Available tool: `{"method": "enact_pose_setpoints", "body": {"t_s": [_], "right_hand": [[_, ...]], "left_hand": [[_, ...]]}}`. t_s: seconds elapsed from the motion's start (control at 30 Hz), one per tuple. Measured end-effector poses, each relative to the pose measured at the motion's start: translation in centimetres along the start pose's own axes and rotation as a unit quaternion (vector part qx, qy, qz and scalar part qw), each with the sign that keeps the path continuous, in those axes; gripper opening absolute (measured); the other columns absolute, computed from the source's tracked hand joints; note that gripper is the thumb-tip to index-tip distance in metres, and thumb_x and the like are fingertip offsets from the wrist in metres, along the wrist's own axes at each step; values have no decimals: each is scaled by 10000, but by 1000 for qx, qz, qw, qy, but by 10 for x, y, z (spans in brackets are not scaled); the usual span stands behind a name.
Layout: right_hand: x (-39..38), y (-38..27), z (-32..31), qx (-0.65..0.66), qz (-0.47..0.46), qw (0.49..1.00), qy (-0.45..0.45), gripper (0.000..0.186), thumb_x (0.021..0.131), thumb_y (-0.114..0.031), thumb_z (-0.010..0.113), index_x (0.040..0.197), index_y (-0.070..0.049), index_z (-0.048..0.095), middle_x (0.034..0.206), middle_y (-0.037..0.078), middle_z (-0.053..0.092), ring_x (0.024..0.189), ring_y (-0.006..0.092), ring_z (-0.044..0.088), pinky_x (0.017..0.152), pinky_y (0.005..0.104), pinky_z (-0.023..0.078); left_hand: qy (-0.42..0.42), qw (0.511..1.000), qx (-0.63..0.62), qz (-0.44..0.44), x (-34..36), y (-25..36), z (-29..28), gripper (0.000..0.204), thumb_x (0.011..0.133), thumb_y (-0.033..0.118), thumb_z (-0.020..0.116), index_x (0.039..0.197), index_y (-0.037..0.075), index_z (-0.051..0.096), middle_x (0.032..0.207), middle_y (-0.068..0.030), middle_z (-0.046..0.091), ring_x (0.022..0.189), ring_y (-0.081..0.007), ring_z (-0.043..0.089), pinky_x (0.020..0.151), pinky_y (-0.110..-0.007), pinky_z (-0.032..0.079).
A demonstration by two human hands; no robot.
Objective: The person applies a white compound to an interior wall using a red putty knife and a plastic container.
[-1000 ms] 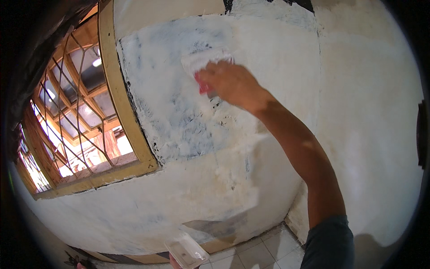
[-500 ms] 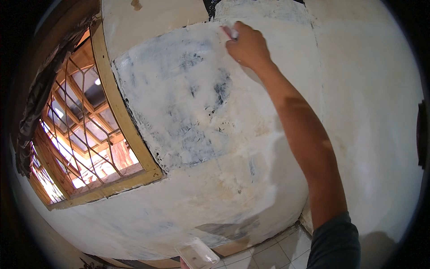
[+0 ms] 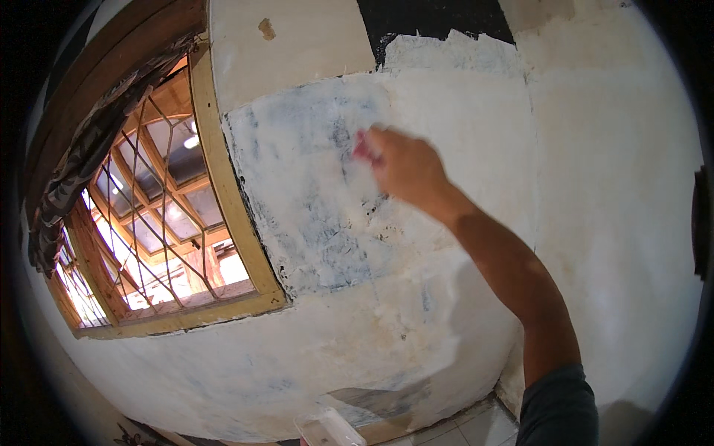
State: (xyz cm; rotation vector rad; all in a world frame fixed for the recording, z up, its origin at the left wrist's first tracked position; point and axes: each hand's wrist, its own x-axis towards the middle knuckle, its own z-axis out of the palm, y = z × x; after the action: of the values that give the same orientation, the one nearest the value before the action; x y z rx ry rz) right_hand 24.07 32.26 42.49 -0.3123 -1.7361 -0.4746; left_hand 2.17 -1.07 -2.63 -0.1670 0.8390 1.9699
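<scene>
My right hand (image 3: 410,168) is closed around a small pinkish-red putty scraper (image 3: 362,146), blurred by motion. It is at the upper middle of the wall (image 3: 476,119), in front of a patchy area (image 3: 320,245) where blue-grey shows through uneven white filler. I cannot tell whether the scraper touches the wall. At the lower edge is a shallow white plastic tray (image 3: 332,425), partly cut off. Only a sliver of my left hand (image 3: 303,442) shows at the tray's near left side, holding it; the rest of that hand is out of view.
A yellow-framed window (image 3: 223,178) with metal bars and a dark curtain (image 3: 74,175) stands left of the patchy area. Above is a black painted square (image 3: 439,18) with a ragged lower edge. A wall corner runs down on the right, above the tiled floor (image 3: 476,427).
My right hand has moved down and slightly left across the wall with the scraper. The view has tilted up, showing more black paint at the top. The tray stays at the lower edge.
</scene>
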Motion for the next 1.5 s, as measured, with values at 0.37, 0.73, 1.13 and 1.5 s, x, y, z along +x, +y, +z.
{"method": "enact_pose_setpoints", "body": {"t_s": [0.37, 0.73, 1.13, 1.5], "right_hand": [[-64, -55, 21, 34, -57, 947, -314, 219, 913, -140, 597, 1127, -96, 589, 1013, 131, 671, 947, 335, 676, 720, 469, 549], [-141, 9, 19, -152, -165, 935, -274, 179, 881, -221, 654, 1024, -115, 636, 884, 75, 639, 865, 213, 673, 718, 361, 554], [-59, 68, -11, -2, 281, 959, 32, 238, 809, -93, 586, 1041, -42, 600, 873, 216, 662, 836, 422, 646, 752, 505, 504], [-98, -65, 23, 44, -66, 992, -103, 182, 883, -131, 640, 1062, -105, 620, 917, 90, 653, 817, 271, 687, 705, 404, 562]], "left_hand": [[-142, 989, -31, -43, 22, -7, -15, 653, 962, 599, 399, 1432, 152, 475, 1392, -104, 554, 1274, -382, 516, 1041, -648, 405], [-156, 985, -40, -56, 32, -15, -35, 695, 964, 632, 335, 1435, 138, 469, 1395, -109, 552, 1271, -400, 513, 1021, -666, 408], [-257, 939, 174, 150, 6, -2, -1, 667, 929, 592, 425, 1408, 127, 433, 1287, -112, 596, 1138, -341, 608, 979, -515, 497], [-250, 783, 419, 387, -7, -5, 15, 716, 879, 622, 517, 1386, 117, 487, 1270, -110, 605, 1124, -340, 618, 903, -555, 529]]}}
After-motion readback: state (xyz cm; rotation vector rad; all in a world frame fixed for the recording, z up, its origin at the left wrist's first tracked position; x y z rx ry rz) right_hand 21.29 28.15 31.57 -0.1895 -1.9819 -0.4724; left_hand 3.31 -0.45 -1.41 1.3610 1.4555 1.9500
